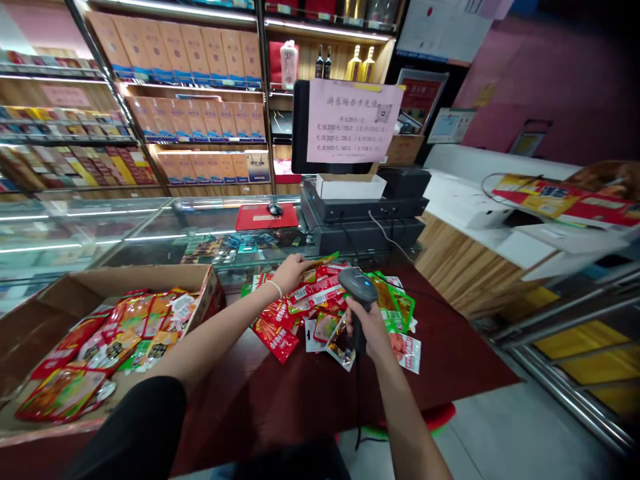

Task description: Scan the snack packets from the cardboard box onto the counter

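My right hand (367, 328) is closed round the handle of a black barcode scanner (358, 285), whose head points down at a heap of red and green snack packets (325, 307) on the dark red table (310, 387). A black cable hangs from the scanner toward the floor. My left hand (290, 271) reaches to the far side of the heap and rests on the packets, fingers curled down on one; which packet it grips I cannot make out.
An open cardboard box (75, 293) with several snack packets stands at the left. Behind the heap are a glass counter (150, 233), a black till with a monitor and paper notice (353, 123), and shelves of boxed goods. A white counter (480, 193) is at the right.
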`<state>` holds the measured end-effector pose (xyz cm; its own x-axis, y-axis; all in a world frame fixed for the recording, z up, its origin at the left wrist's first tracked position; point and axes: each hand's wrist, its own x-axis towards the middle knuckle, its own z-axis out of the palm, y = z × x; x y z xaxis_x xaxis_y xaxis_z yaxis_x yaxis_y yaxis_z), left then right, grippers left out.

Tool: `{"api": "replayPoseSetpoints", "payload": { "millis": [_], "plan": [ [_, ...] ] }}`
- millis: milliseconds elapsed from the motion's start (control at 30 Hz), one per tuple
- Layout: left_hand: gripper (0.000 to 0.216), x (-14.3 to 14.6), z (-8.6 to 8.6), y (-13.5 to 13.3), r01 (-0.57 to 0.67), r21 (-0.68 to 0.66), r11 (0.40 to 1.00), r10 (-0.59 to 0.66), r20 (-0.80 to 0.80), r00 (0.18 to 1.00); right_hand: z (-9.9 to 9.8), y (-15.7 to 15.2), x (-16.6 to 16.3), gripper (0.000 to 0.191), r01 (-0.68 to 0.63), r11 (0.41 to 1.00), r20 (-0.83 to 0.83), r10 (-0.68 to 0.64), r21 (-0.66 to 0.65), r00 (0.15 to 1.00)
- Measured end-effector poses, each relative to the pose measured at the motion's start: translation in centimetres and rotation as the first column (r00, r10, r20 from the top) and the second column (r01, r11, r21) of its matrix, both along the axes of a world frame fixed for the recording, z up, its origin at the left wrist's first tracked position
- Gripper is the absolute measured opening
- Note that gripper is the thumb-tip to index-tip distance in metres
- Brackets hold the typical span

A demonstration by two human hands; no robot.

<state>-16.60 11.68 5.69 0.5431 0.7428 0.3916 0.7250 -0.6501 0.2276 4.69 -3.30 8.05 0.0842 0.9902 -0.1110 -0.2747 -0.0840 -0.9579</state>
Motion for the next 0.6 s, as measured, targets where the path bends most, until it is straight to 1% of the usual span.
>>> {"api": "replayPoseSetpoints", "payload": {
  "millis": [100,167,200,267,333,400,533,600],
  "plan": [
    [0.049,0.9,-1.3,0.2,0.116,-0.084,0.990,-0.118,-0.023,0.993,-0.3,0.1,0.4,0.037,0.015,1.000,-0.012,-0.015,0.008,1.000],
    [0.044,0.6,-1.3,0.0,0.153,-0.148,0.977,-0.156,-0.008,0.988,-0.4,0.2,0.4,0.037,0.011,1.000,-0.012,-0.011,0.010,1.000],
    [0.040,0.1,-1.0,-0.1,0.144,-0.168,0.975,-0.146,0.005,0.989,-0.5,0.2,0.3,0.037,0.006,1.000,-0.011,-0.006,0.009,1.000],
    [0.034,-1.1,0.1,-0.6,0.081,-0.192,0.978,-0.076,0.030,0.997,-0.5,0.3,-0.1,0.038,-0.006,1.000,-0.007,0.006,-0.002,1.000],
    [0.032,-2.7,1.7,-1.3,0.002,-0.228,0.974,0.009,0.045,0.999,-0.3,0.4,-0.7,0.038,-0.028,1.000,-0.004,0.028,-0.009,1.000],
    [0.030,-4.4,3.3,-2.5,-0.052,-0.270,0.961,0.073,0.068,0.995,0.0,0.4,-1.5,0.037,-0.050,0.999,-0.007,0.050,-0.005,0.999],
    [0.029,-8.9,6.1,-5.9,-0.089,-0.304,0.948,0.140,0.150,0.979,0.6,0.0,-3.9,0.035,-0.081,0.996,-0.017,0.081,-0.033,0.997],
    [0.030,-11.6,7.1,-8.1,-0.117,-0.305,0.945,0.181,0.190,0.965,1.0,-0.2,-5.3,0.034,-0.148,0.988,-0.019,0.147,-0.039,0.989]
  ]
}}
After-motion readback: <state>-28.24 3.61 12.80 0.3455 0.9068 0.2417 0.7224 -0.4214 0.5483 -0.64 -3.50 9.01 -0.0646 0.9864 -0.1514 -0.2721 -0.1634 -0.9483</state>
